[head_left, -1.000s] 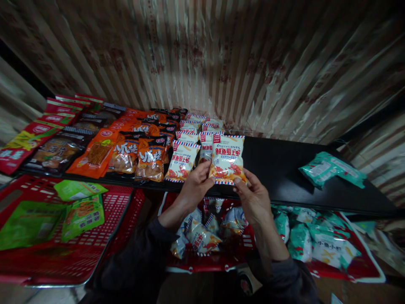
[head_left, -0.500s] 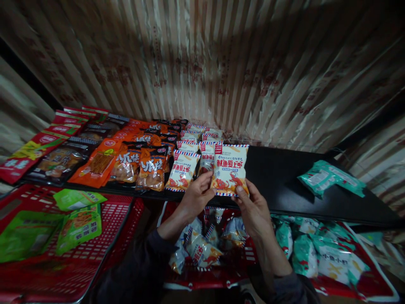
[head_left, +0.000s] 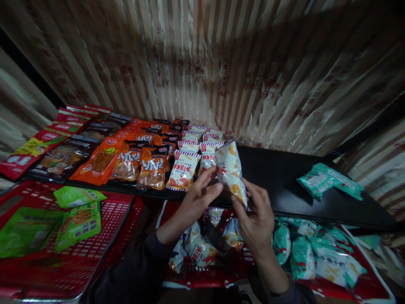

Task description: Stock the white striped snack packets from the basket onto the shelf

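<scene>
A white and yellow snack bag (head_left: 231, 169) is tilted on edge above the front of the black shelf (head_left: 275, 181). My right hand (head_left: 255, 213) grips its lower right corner between thumb and fingers. Beside its left side is my left hand (head_left: 200, 198), thumb and fingers apart; whether the fingertips touch the bag is unclear. Matching white bags (head_left: 183, 171) lie in two columns on the shelf, just left of the bag in hand. More such bags (head_left: 202, 249) lie in the basket below my hands.
Orange and black bags (head_left: 152, 166), orange packs (head_left: 100, 162) and red packs (head_left: 34, 145) line the shelf's left. A teal bag (head_left: 329, 181) lies at right. Below are a red basket (head_left: 117, 215) with green packs (head_left: 80, 223) and another with teal bags (head_left: 332, 259).
The held bag has turned from facing me to an edge-on tilt. My left hand has moved slightly right and its fingers have spread from the bag's lower left corner.
</scene>
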Motion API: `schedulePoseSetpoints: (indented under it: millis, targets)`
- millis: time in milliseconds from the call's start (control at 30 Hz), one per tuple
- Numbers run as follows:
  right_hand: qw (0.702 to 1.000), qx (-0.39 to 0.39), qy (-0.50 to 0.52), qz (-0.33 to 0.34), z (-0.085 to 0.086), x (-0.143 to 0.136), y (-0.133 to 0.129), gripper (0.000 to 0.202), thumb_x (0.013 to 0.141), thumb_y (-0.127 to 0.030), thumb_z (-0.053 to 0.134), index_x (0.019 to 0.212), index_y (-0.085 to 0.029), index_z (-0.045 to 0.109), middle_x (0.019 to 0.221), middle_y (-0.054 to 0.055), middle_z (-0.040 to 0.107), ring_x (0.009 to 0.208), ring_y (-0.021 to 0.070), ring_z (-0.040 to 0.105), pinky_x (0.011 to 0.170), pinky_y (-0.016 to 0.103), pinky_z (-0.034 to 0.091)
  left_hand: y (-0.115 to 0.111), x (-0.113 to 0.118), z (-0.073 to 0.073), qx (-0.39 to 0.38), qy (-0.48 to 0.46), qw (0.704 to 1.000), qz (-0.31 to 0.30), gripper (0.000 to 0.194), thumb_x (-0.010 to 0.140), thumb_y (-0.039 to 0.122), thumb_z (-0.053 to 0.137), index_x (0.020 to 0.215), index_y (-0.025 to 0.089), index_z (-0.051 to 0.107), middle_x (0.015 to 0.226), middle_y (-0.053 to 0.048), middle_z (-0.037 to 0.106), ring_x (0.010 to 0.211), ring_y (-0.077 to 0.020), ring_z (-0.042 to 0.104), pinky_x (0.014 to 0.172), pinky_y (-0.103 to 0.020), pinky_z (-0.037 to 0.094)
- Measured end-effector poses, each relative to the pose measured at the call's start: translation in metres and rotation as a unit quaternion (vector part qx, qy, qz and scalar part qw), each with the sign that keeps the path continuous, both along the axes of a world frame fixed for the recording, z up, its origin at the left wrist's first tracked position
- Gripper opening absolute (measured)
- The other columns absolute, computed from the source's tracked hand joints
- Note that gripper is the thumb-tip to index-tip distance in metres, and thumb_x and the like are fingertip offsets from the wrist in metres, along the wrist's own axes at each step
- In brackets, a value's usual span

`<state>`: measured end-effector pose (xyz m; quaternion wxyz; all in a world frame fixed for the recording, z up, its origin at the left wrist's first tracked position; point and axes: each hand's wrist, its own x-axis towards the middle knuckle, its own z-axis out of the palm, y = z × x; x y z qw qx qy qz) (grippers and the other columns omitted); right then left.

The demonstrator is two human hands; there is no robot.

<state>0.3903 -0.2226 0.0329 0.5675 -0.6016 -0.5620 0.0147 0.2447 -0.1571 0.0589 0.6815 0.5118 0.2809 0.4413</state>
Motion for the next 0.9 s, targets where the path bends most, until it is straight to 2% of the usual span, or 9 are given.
schedulePoseSetpoints:
  millis: [100,200,300,400,500,567,667,767,900]
  targets:
    - [0.989,0.025,-0.143,0.006,-0.002,-0.008,-0.004,0.051,0.087,-0.018,0.059,0.136,-0.031,0.056,0.107,0.008,0.058,0.093,0.0224,0.06,0.077,0.037,0.054,-0.001,0.002,0.001,-0.049,-0.057,0.997,-0.016,0.052,0.082,0.042,0.069,0.129,0.022,0.06,0.141,-0.01,0.057,0.135,-0.031,0.047,0.11,-0.045,0.041]
    - [0.977,0.005,-0.211,0.023,-0.009,-0.019,-0.005,0.056,0.088,-0.014,0.055,0.142,-0.029,0.049,0.109,0.011,0.057,0.097,0.0254,0.058,0.079,0.042,0.054,-0.002,0.006,0.001,-0.115,-0.088,0.989,-0.027,0.051,0.08,0.041,0.072,0.125,0.02,0.061,0.131,-0.011,0.065,0.127,-0.0304,0.055,0.106,-0.043,0.044]
    - [0.971,-0.021,-0.228,0.067,-0.013,-0.027,-0.006,0.057,0.089,-0.024,0.061,0.144,-0.026,0.045,0.112,0.013,0.059,0.101,0.0284,0.059,0.084,0.047,0.054,0.0,0.008,-0.003,-0.15,-0.095,0.984,0.001,0.054,0.076,0.035,0.076,0.124,0.017,0.06,0.125,-0.011,0.068,0.118,-0.0284,0.061,0.104,-0.041,0.045]
    - [0.969,-0.029,-0.204,0.134,-0.008,-0.027,-0.005,0.057,0.087,-0.036,0.067,0.14,-0.023,0.049,0.116,0.013,0.063,0.106,0.0288,0.061,0.089,0.047,0.054,0.003,0.008,-0.007,-0.169,-0.087,0.981,0.02,0.056,0.075,0.036,0.076,0.124,0.016,0.06,0.119,-0.011,0.071,0.112,-0.0284,0.065,0.102,-0.043,0.046]
    - [0.981,-0.019,-0.132,0.144,0.0,-0.019,-0.003,0.038,0.091,-0.032,0.062,0.128,-0.025,0.06,0.108,0.01,0.069,0.099,0.025,0.065,0.087,0.043,0.054,0.005,0.006,-0.011,-0.174,-0.073,0.982,0.019,0.053,0.074,0.037,0.077,0.121,0.016,0.063,0.116,-0.011,0.072,0.111,-0.0293,0.065,0.102,-0.044,0.045]
    - [0.995,-0.021,-0.051,0.087,0.003,-0.01,-0.001,0.029,0.092,-0.03,0.058,0.12,-0.026,0.065,0.104,0.008,0.07,0.096,0.0234,0.065,0.086,0.042,0.054,0.004,0.005,-0.012,-0.169,-0.06,0.984,0.0,0.051,0.074,0.038,0.077,0.118,0.016,0.066,0.116,-0.011,0.072,0.112,-0.0296,0.065,0.102,-0.044,0.045]
    - [0.992,-0.036,0.118,0.023,0.003,0.004,0.005,0.034,0.09,-0.038,0.061,0.121,-0.024,0.064,0.114,0.009,0.068,0.104,0.0228,0.063,0.094,0.042,0.05,0.002,0.005,-0.015,-0.174,-0.031,0.983,-0.044,0.051,0.072,0.039,0.079,0.117,0.016,0.068,0.115,-0.011,0.073,0.111,-0.0299,0.065,0.099,-0.043,0.046]
    - [0.949,-0.069,0.301,0.057,0.001,0.016,0.011,0.044,0.083,-0.047,0.069,0.12,-0.024,0.065,0.12,0.007,0.069,0.108,0.0221,0.063,0.097,0.039,0.048,0.0,0.004,-0.018,-0.176,0.013,0.979,-0.099,0.05,0.072,0.04,0.079,0.115,0.016,0.069,0.113,-0.011,0.074,0.103,-0.0288,0.068,0.091,-0.04,0.049]
    - [0.881,-0.114,0.454,0.077,0.004,0.023,0.015,0.048,0.073,-0.056,0.075,0.107,-0.022,0.072,0.099,0.005,0.075,0.089,0.02,0.067,0.081,0.034,0.052,-0.002,0.002,-0.023,-0.148,0.063,0.972,-0.173,0.046,0.075,0.039,0.077,0.115,0.018,0.069,0.114,-0.009,0.074,0.096,-0.0254,0.069,0.086,-0.036,0.05]
